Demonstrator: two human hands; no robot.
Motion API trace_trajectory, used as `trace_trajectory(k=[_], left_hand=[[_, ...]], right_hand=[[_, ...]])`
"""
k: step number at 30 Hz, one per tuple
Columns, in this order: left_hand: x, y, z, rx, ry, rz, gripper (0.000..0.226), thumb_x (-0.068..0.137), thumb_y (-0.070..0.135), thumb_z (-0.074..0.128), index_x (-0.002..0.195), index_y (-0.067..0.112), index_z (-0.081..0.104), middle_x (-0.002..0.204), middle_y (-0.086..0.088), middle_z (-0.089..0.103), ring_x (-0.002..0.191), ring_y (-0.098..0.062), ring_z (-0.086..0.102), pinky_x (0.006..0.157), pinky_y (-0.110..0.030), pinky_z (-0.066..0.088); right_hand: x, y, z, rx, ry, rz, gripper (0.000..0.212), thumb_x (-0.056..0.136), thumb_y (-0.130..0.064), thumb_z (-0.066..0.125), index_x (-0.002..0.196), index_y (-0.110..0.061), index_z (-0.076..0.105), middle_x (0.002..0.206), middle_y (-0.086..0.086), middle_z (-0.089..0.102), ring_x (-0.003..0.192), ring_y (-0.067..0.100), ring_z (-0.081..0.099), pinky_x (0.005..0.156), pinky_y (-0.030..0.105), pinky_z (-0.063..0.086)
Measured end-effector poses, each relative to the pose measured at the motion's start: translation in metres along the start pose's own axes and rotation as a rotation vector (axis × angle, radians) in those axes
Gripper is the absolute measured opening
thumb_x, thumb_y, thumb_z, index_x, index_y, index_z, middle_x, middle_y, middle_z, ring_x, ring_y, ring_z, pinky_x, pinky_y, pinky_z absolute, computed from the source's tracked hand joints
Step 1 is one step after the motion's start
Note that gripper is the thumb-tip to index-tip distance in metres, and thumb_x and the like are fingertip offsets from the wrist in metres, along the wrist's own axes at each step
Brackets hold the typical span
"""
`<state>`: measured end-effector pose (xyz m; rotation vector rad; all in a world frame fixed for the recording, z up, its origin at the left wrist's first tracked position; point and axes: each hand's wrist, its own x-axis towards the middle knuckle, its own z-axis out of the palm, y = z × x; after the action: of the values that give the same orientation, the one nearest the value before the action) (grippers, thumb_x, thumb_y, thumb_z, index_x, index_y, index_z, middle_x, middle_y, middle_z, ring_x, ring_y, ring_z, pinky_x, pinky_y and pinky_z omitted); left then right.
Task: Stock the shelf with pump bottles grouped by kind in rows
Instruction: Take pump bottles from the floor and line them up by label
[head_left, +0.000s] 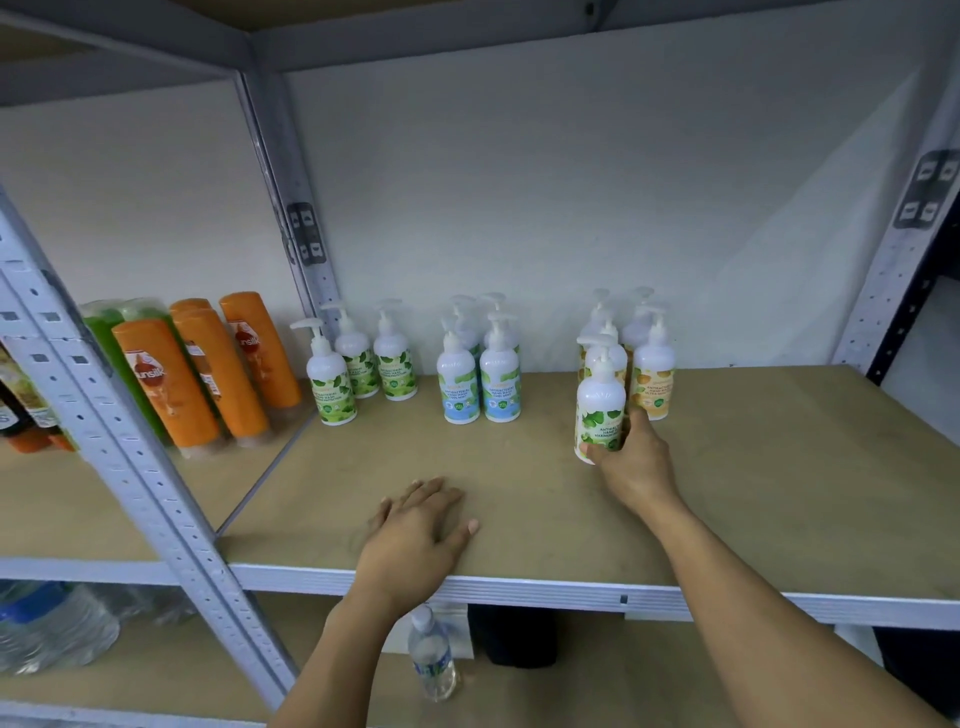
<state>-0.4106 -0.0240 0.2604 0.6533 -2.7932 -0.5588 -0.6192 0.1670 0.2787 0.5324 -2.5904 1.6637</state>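
Note:
On the wooden shelf (753, 467) white pump bottles stand in groups by label. Three green-leaf bottles (332, 384) stand at the left, several blue-label bottles (480, 382) in the middle, and several orange-label bottles (653, 379) at the right. My right hand (631, 457) grips the lower part of one more green-leaf bottle (597, 400), upright just in front of the orange-label group. My left hand (415, 535) rests flat on the shelf near its front edge, fingers spread, holding nothing.
Orange shampoo bottles (208, 369) and green ones stand in the neighbouring bay at the left, past a grey metal upright (130, 441). A water bottle (431, 660) stands on the shelf below. The white wall closes the back.

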Motion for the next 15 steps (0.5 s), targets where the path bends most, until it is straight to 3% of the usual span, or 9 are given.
trace_trajectory(k=[3, 5, 8, 15], left_hand=[[0.003, -0.002, -0.007, -0.168, 0.076, -0.004, 0.046, 0.094, 0.048, 0.062, 0.137, 0.032, 0.056, 0.141, 0.016, 0.052, 0.131, -0.008, 0.047, 0.11, -0.027, 0.033], [0.005, -0.003, -0.012, -0.33, 0.127, -0.051, 0.043, 0.092, 0.038, 0.068, 0.134, 0.031, 0.059, 0.13, 0.018, 0.057, 0.117, -0.004, 0.053, 0.097, -0.017, 0.037], [0.009, -0.006, -0.016, -0.576, 0.233, -0.124, 0.039, 0.089, 0.03, 0.074, 0.127, 0.032, 0.062, 0.121, 0.015, 0.065, 0.114, -0.005, 0.061, 0.097, -0.022, 0.047], [0.011, 0.003, -0.037, -1.084, 0.35, -0.122, 0.056, 0.084, 0.02, 0.079, 0.135, 0.021, 0.057, 0.122, 0.006, 0.069, 0.109, -0.003, 0.067, 0.083, -0.013, 0.052]], right_hand=[[-0.003, -0.004, 0.007, 0.016, 0.026, 0.002, 0.065, 0.077, -0.017, 0.084, 0.134, -0.016, 0.051, 0.121, 0.004, 0.068, 0.108, 0.025, 0.063, 0.079, 0.026, 0.04], [-0.008, -0.009, 0.016, 0.016, -0.002, -0.022, 0.066, 0.075, -0.02, 0.086, 0.132, -0.018, 0.052, 0.118, 0.002, 0.068, 0.105, 0.022, 0.064, 0.079, 0.026, 0.041], [-0.02, -0.021, 0.039, 0.051, -0.08, -0.079, 0.068, 0.072, -0.022, 0.088, 0.13, -0.021, 0.054, 0.114, -0.004, 0.068, 0.102, 0.014, 0.065, 0.084, 0.03, 0.05], [-0.061, -0.05, 0.101, 0.144, -0.296, -0.262, 0.062, 0.065, -0.025, 0.089, 0.118, -0.033, 0.058, 0.101, -0.013, 0.072, 0.091, 0.001, 0.069, 0.084, 0.035, 0.058]])
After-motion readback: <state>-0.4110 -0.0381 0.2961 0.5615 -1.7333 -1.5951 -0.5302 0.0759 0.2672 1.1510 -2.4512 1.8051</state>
